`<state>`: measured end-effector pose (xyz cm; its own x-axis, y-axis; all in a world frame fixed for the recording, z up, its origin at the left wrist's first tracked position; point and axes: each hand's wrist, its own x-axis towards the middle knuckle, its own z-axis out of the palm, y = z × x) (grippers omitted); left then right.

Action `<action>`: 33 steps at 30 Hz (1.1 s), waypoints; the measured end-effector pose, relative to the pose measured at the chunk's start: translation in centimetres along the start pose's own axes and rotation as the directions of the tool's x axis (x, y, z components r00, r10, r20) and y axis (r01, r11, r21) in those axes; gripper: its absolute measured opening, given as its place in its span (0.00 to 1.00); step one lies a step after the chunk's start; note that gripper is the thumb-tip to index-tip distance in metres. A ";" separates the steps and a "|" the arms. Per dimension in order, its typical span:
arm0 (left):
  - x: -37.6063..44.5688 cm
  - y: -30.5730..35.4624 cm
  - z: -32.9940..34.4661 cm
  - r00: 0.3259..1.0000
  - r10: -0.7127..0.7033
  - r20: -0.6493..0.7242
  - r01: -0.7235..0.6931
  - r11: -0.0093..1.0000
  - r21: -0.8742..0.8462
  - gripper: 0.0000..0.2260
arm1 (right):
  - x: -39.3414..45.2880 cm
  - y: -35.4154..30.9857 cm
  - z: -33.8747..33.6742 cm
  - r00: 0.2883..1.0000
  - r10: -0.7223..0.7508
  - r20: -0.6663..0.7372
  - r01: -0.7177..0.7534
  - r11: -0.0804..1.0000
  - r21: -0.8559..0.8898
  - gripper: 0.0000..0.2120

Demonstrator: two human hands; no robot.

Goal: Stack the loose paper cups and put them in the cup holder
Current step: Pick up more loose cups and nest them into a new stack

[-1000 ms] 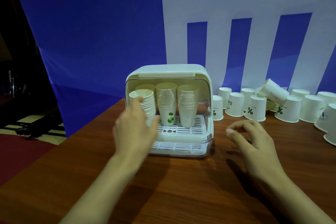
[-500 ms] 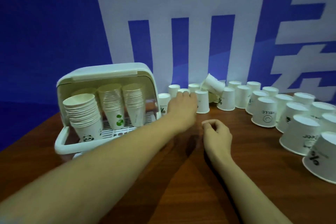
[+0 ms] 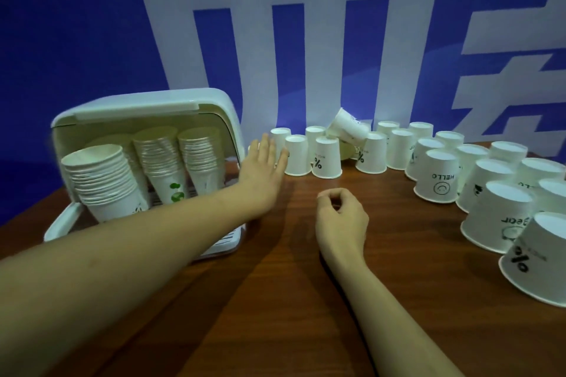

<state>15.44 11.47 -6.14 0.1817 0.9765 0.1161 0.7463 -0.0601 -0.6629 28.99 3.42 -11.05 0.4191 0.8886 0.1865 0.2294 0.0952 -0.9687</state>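
A white cup holder (image 3: 147, 105) with its lid up stands at the left and holds several stacks of paper cups (image 3: 104, 180). Several loose white cups stand upside down in a curved row from the holder's right side to the right edge, among them one marked with a percent sign (image 3: 326, 157) and one marked HELLO (image 3: 438, 176). One cup (image 3: 349, 125) lies tilted on top of the row. My left hand (image 3: 262, 168) reaches with straight fingers to the leftmost loose cups and touches or nearly touches them. My right hand (image 3: 340, 217) rests on the table, loosely curled, holding nothing.
The brown wooden table (image 3: 275, 300) runs to a blue and white banner (image 3: 92, 24) that hangs close behind the cups and the holder. The holder's drip tray (image 3: 226, 243) juts out toward me under my left forearm.
My left hand let go of the stack in the holder and swung right to the loose cups, and its fingers have now spread out flat. My view turned right. My right hand stayed curled on the table.
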 end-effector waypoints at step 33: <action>-4.6 0.6 -6.8 0.943 0.000 -0.332 -0.313 0.336 -0.888 0.09 | 0.3 -0.1 -2.3 0.976 -0.103 0.194 0.167 0.922 -0.350 0.28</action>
<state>19.45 5.56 -2.06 0.3844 0.8521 0.3551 0.7629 -0.5098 0.3976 31.06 2.62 -10.52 0.2148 0.9440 0.2503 0.5890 0.0793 -0.8043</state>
